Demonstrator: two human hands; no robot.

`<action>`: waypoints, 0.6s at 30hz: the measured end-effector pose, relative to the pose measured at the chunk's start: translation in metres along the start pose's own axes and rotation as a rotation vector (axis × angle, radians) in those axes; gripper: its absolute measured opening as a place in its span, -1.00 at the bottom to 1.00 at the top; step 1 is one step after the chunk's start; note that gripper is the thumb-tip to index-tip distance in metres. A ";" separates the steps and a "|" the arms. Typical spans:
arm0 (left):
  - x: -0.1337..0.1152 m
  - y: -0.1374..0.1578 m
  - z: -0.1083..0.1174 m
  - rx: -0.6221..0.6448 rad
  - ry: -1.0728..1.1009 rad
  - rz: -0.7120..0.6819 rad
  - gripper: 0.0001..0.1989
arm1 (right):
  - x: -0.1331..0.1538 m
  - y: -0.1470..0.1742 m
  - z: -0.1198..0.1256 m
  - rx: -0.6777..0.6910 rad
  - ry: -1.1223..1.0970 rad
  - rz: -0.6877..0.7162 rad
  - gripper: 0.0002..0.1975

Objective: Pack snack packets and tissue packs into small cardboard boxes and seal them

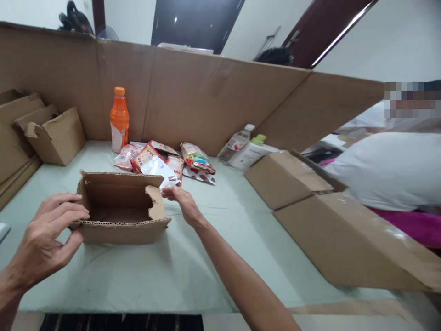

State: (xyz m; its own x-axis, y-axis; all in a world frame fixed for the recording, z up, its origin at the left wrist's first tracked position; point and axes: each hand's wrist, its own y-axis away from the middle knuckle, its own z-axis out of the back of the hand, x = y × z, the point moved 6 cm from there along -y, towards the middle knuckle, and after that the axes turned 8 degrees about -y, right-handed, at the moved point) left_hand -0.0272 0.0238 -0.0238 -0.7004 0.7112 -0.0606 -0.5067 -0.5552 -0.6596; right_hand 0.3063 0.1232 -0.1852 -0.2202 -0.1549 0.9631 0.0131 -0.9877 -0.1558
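Observation:
A small open-topped cardboard box (124, 233) stands on the pale green tablecloth with bare inner walls showing. My left hand (51, 230) grips its left end, fingers over the rim and thumb on the front. Just beyond the box's torn right flap, my right hand (182, 200) is closed in a pinch at the near corner of a white packet (159, 169). That packet overlaps a pile of red and white snack packets (143, 155). Right of the pile lies a colourful snack bag (197, 157).
An orange drink bottle (119, 122) stands behind the packets. A clear bottle (237, 142) and a white bottle with green cap (251, 151) lean at the back. Cardboard boxes (64, 138) stand left; cardboard panels (223, 101) wall the back. Another person (392, 165) is at right.

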 end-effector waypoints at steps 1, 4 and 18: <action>0.000 0.000 -0.003 -0.009 0.021 -0.002 -0.79 | -0.001 -0.008 0.017 -0.060 0.091 -0.001 -0.29; 0.000 0.002 -0.012 -0.026 0.087 0.004 -0.75 | -0.004 -0.041 0.069 -0.247 0.402 -0.013 -0.45; 0.002 0.013 -0.014 0.003 0.104 0.078 -0.71 | 0.000 -0.074 0.135 -0.305 1.171 -0.016 -0.63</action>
State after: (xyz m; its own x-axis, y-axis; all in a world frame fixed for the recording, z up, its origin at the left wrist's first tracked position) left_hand -0.0283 0.0244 -0.0430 -0.6817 0.7067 -0.1895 -0.4540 -0.6117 -0.6478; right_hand 0.4366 0.1939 -0.1444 -0.9699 0.1264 0.2080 -0.1934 -0.9191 -0.3433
